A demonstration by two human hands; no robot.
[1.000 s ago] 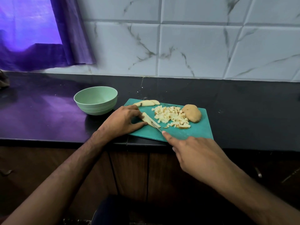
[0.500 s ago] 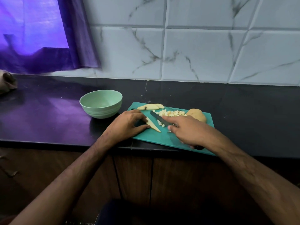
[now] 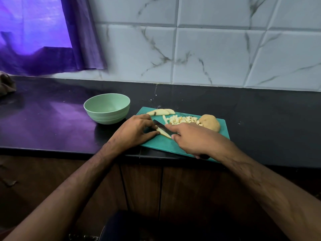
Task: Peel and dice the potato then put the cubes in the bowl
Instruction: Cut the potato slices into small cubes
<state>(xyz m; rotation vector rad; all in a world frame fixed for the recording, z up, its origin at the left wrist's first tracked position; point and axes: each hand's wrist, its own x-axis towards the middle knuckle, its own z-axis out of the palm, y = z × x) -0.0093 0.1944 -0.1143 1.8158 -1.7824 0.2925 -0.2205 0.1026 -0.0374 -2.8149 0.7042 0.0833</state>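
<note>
Teal board [image 3: 224, 131], knife [image 3: 160, 126], slice [image 3: 163, 133]: unlabelled.

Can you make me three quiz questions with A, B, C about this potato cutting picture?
1. Where is the bowl?
A. left of the cutting board
B. on the board
C. behind the curtain

2. What colour is the bowl?
A. red
B. pale green
C. black

3. What is inside the bowl?
A. potato cubes
B. water
C. nothing

Answers: 1 A, it sits on the counter beside the board's left end. 2 B, its wall and rim look pale green. 3 C, the potato cubes still lie on the board.
</note>
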